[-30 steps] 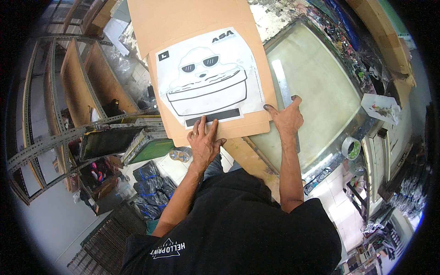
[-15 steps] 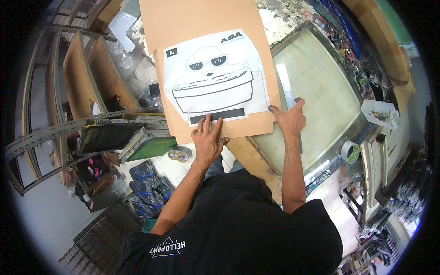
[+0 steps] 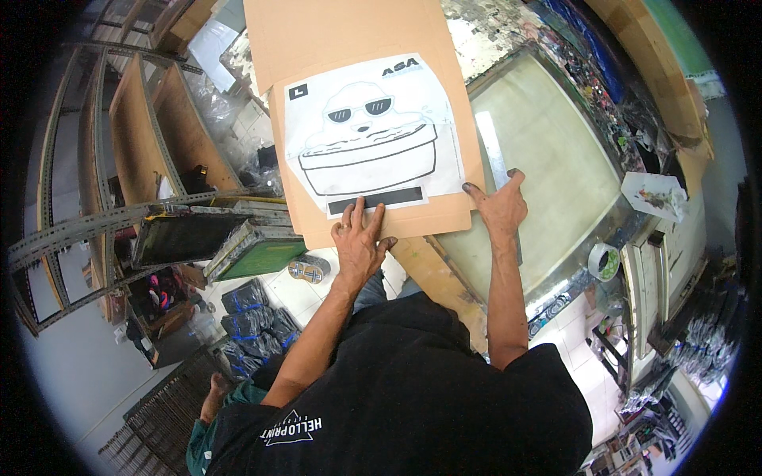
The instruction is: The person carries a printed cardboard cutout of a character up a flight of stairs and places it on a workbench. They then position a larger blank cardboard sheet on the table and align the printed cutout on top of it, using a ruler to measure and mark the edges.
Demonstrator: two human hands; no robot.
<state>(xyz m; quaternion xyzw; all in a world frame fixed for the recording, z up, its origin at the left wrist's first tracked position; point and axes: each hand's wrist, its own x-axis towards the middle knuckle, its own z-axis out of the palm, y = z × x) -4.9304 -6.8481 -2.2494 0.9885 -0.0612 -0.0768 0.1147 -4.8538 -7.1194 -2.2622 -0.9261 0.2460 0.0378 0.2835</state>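
Observation:
A brown cardboard sheet (image 3: pixel 349 32) carries a white paper print (image 3: pixel 317 119), drawn with a character in sunglasses above a tub. Along the print's near edge lies a black strip on a white slip (image 3: pixel 397 196). My left hand (image 3: pixel 361 242) rests its spread fingertips on that strip, with nothing in its grip. At the cardboard's right edge, my right hand (image 3: pixel 502 208) has its thumb on the border and its index finger stretched out; its other fingers are partly hidden. A metal ruler (image 3: pixel 492 143) passes beneath it over a pale, framed glass-like panel (image 3: pixel 556 159).
Wooden shelves (image 3: pixel 139 127) and a screen frame with green mesh (image 3: pixel 258 260) stand left. Dark wrapped bundles (image 3: pixel 246 317) lie on the floor near a person in a green sleeve (image 3: pixel 198 444). A tape roll (image 3: pixel 605 262) sits at the panel's right corner.
A person in green has come into view at the lower left. My hands and the cardboard stay nearly where they were, with a slight shift of the whole view.

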